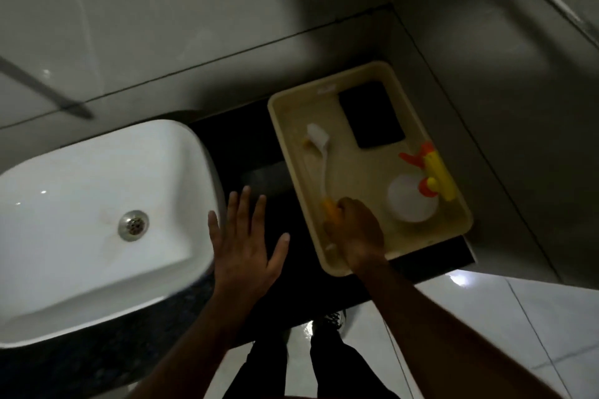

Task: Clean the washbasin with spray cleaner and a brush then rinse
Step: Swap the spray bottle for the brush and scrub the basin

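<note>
A white washbasin (81, 210) with a metal drain (133, 225) sits on a dark counter at the left. To its right stands a cream tray (327, 261). In the tray lies a white brush (319, 152) with an orange handle, and my right hand (356, 232) is closed around that handle. A white spray bottle (410, 199) with a yellow and orange trigger head lies at the tray's right side. My left hand (243, 243) hovers flat over the counter between basin and tray, fingers spread, holding nothing.
A black rectangular pad (371, 113) lies at the tray's far end. Grey tiled walls close in behind and to the right. The dark counter (236, 142) ends near me, with glossy white floor tiles (518, 317) and my legs below.
</note>
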Available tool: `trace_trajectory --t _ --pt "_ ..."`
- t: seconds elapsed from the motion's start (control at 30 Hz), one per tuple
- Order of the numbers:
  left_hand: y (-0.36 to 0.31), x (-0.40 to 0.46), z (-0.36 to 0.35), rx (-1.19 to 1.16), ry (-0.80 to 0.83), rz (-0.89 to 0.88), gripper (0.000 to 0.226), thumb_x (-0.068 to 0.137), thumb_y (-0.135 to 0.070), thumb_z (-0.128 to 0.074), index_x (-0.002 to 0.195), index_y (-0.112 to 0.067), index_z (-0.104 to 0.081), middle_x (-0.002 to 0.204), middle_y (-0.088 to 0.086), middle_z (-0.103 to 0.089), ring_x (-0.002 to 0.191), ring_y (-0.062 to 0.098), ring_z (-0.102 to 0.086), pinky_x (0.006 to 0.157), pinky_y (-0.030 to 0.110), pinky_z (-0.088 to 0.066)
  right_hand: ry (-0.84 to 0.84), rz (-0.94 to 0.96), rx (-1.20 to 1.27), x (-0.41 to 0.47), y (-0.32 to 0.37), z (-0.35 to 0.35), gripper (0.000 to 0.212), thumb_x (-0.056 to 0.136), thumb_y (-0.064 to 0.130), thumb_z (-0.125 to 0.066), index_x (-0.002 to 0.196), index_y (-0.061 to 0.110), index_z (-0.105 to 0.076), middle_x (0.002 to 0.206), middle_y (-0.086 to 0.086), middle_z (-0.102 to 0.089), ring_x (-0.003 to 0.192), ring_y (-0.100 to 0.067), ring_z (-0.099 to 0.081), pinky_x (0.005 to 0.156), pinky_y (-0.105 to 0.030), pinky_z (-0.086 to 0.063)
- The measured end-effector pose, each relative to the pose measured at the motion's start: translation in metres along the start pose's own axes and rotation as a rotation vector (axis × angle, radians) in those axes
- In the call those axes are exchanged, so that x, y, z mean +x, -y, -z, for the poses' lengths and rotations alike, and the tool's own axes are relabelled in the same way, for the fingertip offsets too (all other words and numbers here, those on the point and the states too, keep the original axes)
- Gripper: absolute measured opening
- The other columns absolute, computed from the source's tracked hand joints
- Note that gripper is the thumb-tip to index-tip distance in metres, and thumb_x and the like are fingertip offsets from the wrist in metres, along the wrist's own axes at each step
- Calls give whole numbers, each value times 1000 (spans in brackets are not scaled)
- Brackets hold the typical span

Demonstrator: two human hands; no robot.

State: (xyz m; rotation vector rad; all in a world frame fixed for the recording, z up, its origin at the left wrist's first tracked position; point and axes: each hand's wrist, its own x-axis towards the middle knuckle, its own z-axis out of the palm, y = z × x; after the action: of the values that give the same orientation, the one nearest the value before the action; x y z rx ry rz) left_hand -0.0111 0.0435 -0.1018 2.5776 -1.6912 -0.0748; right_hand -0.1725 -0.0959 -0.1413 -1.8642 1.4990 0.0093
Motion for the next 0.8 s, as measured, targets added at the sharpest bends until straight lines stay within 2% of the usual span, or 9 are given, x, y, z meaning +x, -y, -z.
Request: trace_trajectory --t 0.1,0.17,0.3,0.4,0.53,0.63,0.7,0.8 --pt "18 5 7 34 100 69 80 95 -62 -24 157 -13 -19 168 10 2 155 24 4 121 59 -3 69 -36 -138 10 0 -4 29 78 42 -68 92 20 -55 98 -3 -60 86 -25 -61 74 -37 -52" --pt "22 8 6 -8 129 89 81 95 -64 -23 159 -15 -12 167 7 9 154 21 11 122 57 -3 67 -65 -120 11 4 -4 27 74 40 -68 86 19 -57 92 -3 -61 81 -26 -62 71 -36 -54" --pt "23 13 6 -137 126 119 86 93 -68 -25 158 -17 -2 166 5 16 153 19 18 124 50 -1 -7 -94 78 7 15 1 21 76 31 -71 74 20 -55 75 -1 -61 62 -16 -60 49 -25 -42" --pt "26 11 11 -208 117 95 87 92 -69 -22 158 -19 3 166 2 19 151 16 21 124 47 5 -49 -45 242 -1 32 7 12 87 22 -64 81 14 -56 74 -3 -62 60 -16 -60 47 -24 -40" --pt "33 4 19 -402 27 98 79 95 -61 -26 159 -21 -4 167 -3 10 152 9 17 124 43 7 -136 -46 293 -12 71 15 24 97 31 -51 82 13 -59 73 -4 -61 65 -24 -60 54 -28 -41" --pt "55 -9 23 -466 -73 201 73 96 -56 -28 158 -21 -13 168 -5 -2 153 8 9 125 44 2 -171 -16 406 -21 102 17 20 96 28 -44 88 16 -57 78 -1 -60 68 -23 -57 58 -29 -40" --pt "81 -20 24 -473 -123 285 70 97 -55 -30 157 -21 -18 167 -3 -9 153 8 5 125 44 0 -122 14 490 -29 127 11 15 95 25 -44 84 22 -54 74 1 -56 66 -21 -54 57 -28 -38" --pt "132 -38 28 -378 -180 392 69 97 -55 -31 155 -17 -27 166 2 -20 154 15 -8 124 48 -8 -25 46 530 -45 165 -7 21 91 32 -46 76 23 -58 66 -4 -58 59 -23 -54 57 -32 -40"
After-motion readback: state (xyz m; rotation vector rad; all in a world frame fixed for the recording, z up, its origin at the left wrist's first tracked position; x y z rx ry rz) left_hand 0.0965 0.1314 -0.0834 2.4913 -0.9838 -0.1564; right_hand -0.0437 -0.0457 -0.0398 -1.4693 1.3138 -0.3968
